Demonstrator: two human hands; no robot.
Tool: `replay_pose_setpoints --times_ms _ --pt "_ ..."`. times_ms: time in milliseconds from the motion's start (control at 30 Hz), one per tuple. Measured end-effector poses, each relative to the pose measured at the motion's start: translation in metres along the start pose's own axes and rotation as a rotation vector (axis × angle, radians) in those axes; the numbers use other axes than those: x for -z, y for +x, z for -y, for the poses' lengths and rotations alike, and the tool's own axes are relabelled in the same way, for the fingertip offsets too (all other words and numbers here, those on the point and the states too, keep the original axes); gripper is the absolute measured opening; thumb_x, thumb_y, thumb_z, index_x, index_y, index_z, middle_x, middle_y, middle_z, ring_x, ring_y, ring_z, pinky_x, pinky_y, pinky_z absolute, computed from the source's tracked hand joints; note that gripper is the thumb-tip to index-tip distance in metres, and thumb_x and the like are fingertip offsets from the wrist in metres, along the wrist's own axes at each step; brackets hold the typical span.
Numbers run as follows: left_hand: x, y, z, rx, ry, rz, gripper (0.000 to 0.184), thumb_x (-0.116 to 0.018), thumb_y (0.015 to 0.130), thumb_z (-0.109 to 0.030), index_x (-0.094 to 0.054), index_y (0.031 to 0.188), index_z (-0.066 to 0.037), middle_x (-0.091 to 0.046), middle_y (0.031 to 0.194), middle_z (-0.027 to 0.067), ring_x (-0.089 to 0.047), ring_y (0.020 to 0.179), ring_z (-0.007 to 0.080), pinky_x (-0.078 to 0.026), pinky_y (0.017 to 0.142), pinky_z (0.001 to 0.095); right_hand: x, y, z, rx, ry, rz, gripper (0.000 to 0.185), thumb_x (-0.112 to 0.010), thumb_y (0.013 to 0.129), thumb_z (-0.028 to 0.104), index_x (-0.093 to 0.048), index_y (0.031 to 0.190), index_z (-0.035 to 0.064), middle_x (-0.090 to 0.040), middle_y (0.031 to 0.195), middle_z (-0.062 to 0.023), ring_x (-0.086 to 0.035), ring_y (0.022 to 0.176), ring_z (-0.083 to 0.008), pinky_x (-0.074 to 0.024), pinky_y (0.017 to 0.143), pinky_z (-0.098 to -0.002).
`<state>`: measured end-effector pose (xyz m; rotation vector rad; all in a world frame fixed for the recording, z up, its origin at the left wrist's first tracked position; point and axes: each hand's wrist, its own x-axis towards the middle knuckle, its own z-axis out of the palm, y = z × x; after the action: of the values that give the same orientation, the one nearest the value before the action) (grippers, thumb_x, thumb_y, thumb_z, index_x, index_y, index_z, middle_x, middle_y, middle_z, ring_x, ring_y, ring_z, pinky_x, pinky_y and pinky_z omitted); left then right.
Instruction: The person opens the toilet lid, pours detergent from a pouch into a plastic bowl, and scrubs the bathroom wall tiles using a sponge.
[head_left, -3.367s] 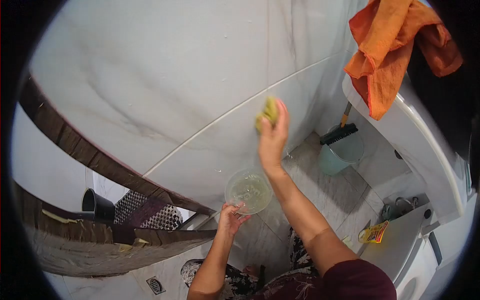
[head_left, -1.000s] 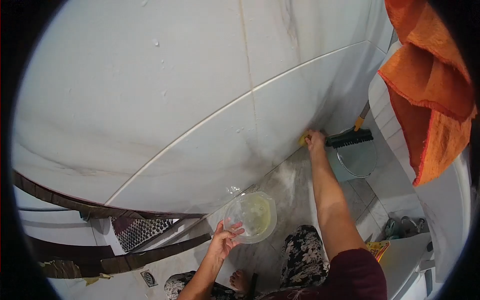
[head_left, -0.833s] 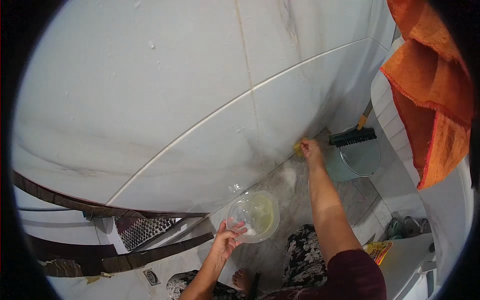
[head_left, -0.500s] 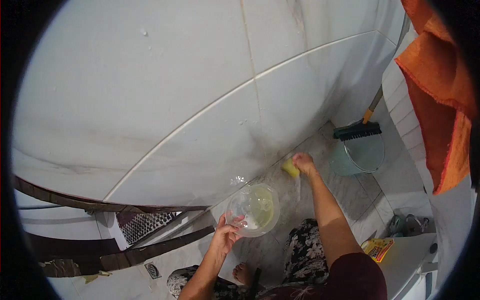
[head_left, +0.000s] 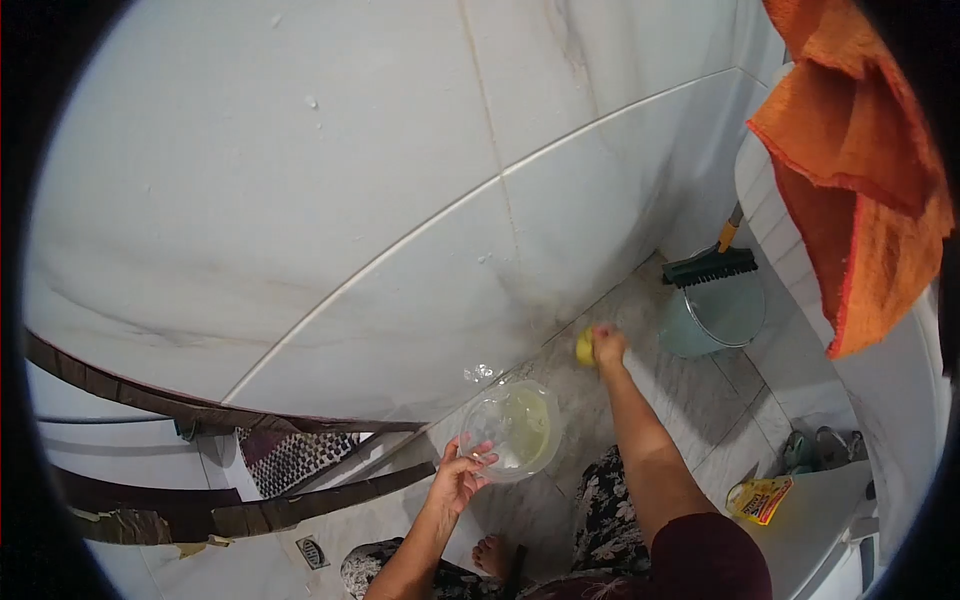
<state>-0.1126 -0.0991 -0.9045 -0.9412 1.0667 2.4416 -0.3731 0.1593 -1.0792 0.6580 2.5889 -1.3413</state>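
Note:
My left hand (head_left: 462, 478) grips the near left rim of a clear plastic bowl (head_left: 512, 430), which is tilted and holds some pale yellowish liquid. Inside my right hand (head_left: 608, 345) is a yellow sponge (head_left: 584, 347), partly covered by the fingers. That hand is just above the floor, close to the foot of the tiled wall (head_left: 400, 320). Whether the sponge touches the floor or wall I cannot tell. White suds (head_left: 480, 373) show at the wall just beyond the bowl.
A translucent bucket (head_left: 700, 325) with a green-black brush (head_left: 710, 267) over it stands in the right corner. An orange cloth (head_left: 850, 150) hangs at upper right. A yellow packet (head_left: 760, 498) lies on a white surface. A doorway with a checkered mat (head_left: 295, 460) and a floor drain (head_left: 312, 551) are at left.
My right hand and the sponge have shifted slightly, and less of the sponge shows. My left hand still holds the bowl. The whole view has turned a little.

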Motion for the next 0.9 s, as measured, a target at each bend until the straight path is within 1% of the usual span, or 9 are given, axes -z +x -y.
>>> replay_pose_setpoints --times_ms 67,167,367,533,567,667,733,833,900 --pt "-0.001 0.000 0.000 0.007 -0.001 0.010 0.063 -0.050 0.065 0.002 -0.033 0.123 -0.016 -0.052 0.116 0.0144 -0.055 0.102 0.0296 -0.047 0.076 0.0455 0.009 0.018 0.040 -0.194 0.965 -0.016 0.020 -0.052 0.085 0.007 -0.053 0.104 0.0024 -0.058 0.090 -0.0117 -0.057 0.072 -0.0251 -0.0478 0.059 -0.0350" --pt "0.002 0.002 0.001 -0.001 0.008 0.007 0.063 -0.050 0.065 0.002 -0.032 0.123 -0.014 -0.051 0.117 0.0178 -0.055 0.101 0.0332 -0.048 0.076 0.0476 0.012 0.045 0.061 -0.313 1.208 -0.118 0.014 -0.052 0.084 0.008 -0.056 0.097 0.0058 -0.057 0.087 -0.0093 -0.054 0.062 -0.0204 -0.0476 0.053 -0.0324" --pt "0.004 0.007 0.004 -0.007 -0.006 0.002 0.065 -0.050 0.064 0.002 -0.031 0.124 -0.013 -0.051 0.116 0.0191 -0.055 0.101 0.0350 -0.049 0.077 0.0487 -0.025 0.015 0.066 -0.510 1.222 0.226 0.012 -0.046 0.084 0.003 -0.050 0.093 -0.0028 -0.052 0.084 -0.0146 -0.053 0.063 -0.0234 -0.0433 0.046 -0.0331" --pt "0.007 0.005 0.003 -0.029 0.005 -0.002 0.067 -0.050 0.063 0.002 -0.030 0.125 -0.012 -0.051 0.116 0.0191 -0.055 0.103 0.0351 -0.048 0.080 0.0499 0.011 0.029 0.104 -0.286 1.449 -0.139 0.020 -0.046 0.084 0.011 -0.043 0.065 0.0066 -0.043 0.055 -0.0059 -0.041 0.044 -0.0167 -0.0347 0.040 -0.0291" --pt "0.008 0.003 0.004 -0.024 -0.007 -0.006 0.067 -0.050 0.063 0.002 -0.030 0.125 -0.012 -0.051 0.116 0.0193 -0.055 0.103 0.0351 -0.048 0.080 0.0502 0.034 0.034 0.120 -0.058 1.387 -0.175 0.023 -0.047 0.084 0.012 -0.042 0.062 0.0096 -0.036 0.048 -0.0011 -0.034 0.039 -0.0135 -0.0296 0.039 -0.0284" --pt "0.009 0.001 0.005 -0.001 -0.027 -0.001 0.067 -0.052 0.064 0.002 -0.030 0.125 -0.016 -0.051 0.117 0.0158 -0.054 0.103 0.0315 -0.048 0.077 0.0462 0.113 0.033 0.217 0.303 1.283 -0.518 0.013 -0.053 0.086 0.017 -0.052 0.078 0.0078 -0.049 0.070 0.0006 -0.046 0.059 -0.0097 -0.0361 0.050 -0.0240" --pt "0.005 0.000 0.002 0.011 -0.034 0.005 0.068 -0.053 0.064 0.002 -0.031 0.125 -0.017 -0.051 0.117 0.0141 -0.054 0.103 0.0298 -0.047 0.077 0.0447 0.158 0.013 0.259 0.742 0.846 -0.726 0.015 -0.055 0.082 0.009 -0.053 0.094 0.0011 -0.055 0.093 -0.0078 -0.053 0.087 -0.0215 -0.0444 0.071 -0.0315" --pt "0.001 -0.003 -0.002 0.023 -0.033 0.009 0.069 -0.052 0.063 0.002 -0.030 0.125 -0.017 -0.051 0.118 0.0144 -0.054 0.104 0.0303 -0.046 0.081 0.0463 0.195 -0.007 0.297 1.097 0.411 -1.029 0.017 -0.054 0.082 0.008 -0.053 0.097 -0.0015 -0.057 0.096 -0.0141 -0.054 0.091 -0.0286 -0.0444 0.077 -0.0385" --pt "0.002 -0.003 -0.001 0.020 -0.031 0.009 0.069 -0.051 0.062 0.002 -0.030 0.125 -0.017 -0.050 0.119 0.0146 -0.053 0.104 0.0304 -0.045 0.083 0.0472 0.188 0.025 0.272 0.843 0.447 -0.905 0.017 -0.053 0.084 0.010 -0.053 0.098 -0.0009 -0.057 0.098 -0.0159 -0.054 0.092 -0.0302 -0.0439 0.078 -0.0398"
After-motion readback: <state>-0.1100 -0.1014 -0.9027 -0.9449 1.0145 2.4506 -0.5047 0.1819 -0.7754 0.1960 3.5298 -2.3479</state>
